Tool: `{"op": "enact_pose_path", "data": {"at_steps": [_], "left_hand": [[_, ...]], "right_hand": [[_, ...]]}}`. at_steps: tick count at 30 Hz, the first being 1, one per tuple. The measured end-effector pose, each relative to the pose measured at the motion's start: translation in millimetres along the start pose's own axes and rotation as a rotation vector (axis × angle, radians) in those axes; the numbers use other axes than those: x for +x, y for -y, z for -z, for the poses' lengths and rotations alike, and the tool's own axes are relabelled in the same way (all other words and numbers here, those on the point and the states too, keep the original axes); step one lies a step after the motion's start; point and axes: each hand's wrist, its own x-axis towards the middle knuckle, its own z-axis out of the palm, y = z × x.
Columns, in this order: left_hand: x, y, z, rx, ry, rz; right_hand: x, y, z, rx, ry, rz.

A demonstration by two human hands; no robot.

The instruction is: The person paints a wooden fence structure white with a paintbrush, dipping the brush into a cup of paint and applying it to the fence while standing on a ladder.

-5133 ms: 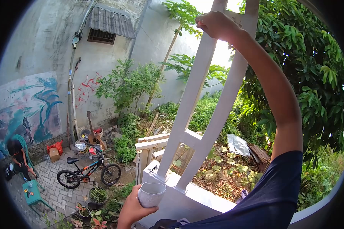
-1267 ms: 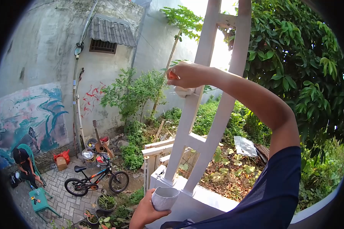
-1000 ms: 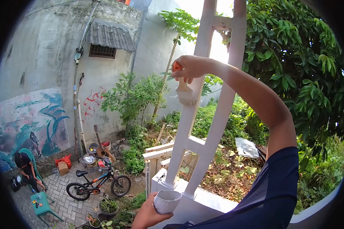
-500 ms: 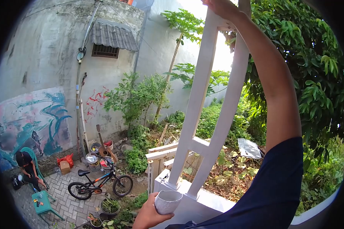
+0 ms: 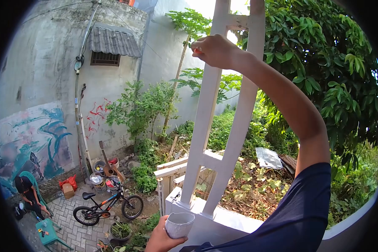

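Note:
My left hand (image 5: 166,236) is wrapped round a grey-white, paint-smeared cup (image 5: 179,224) at the bottom centre. The cup's mouth faces up, and its contents cannot be made out. My right hand (image 5: 216,51) is raised beside the left post of a white two-post frame (image 5: 206,111). Its fingers are closed, with a small reddish bit showing between them; what they hold is too small to name. Short crossbars join the two posts, which stand on a white ledge (image 5: 235,222).
Below left, a person (image 5: 27,193) sits on a green chair near a green stool (image 5: 48,232). A bicycle (image 5: 107,206), guitar (image 5: 109,169), buckets and potted plants (image 5: 121,229) stand on the ground. White wooden pieces (image 5: 170,171) lean behind the ledge. A leafy tree (image 5: 323,71) fills the right.
My right hand has come down from the top of the posts to the left post's outer side. The view has shifted slightly. My left hand still holds the cup.

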Motion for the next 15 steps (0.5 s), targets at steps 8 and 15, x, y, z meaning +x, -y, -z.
{"op": "enact_pose_path", "data": {"at_steps": [8,15], "left_hand": [[-3.5,-23.4,15.6,-0.008,-0.011,0.050],[-4.2,-23.6,16.4,0.064,-0.057,0.092]], "right_hand": [[36.2,-38.1,36.2,0.189,-0.800,-0.275],[0.9,-129.9,59.1,-0.207,-0.785,-0.658]]}}
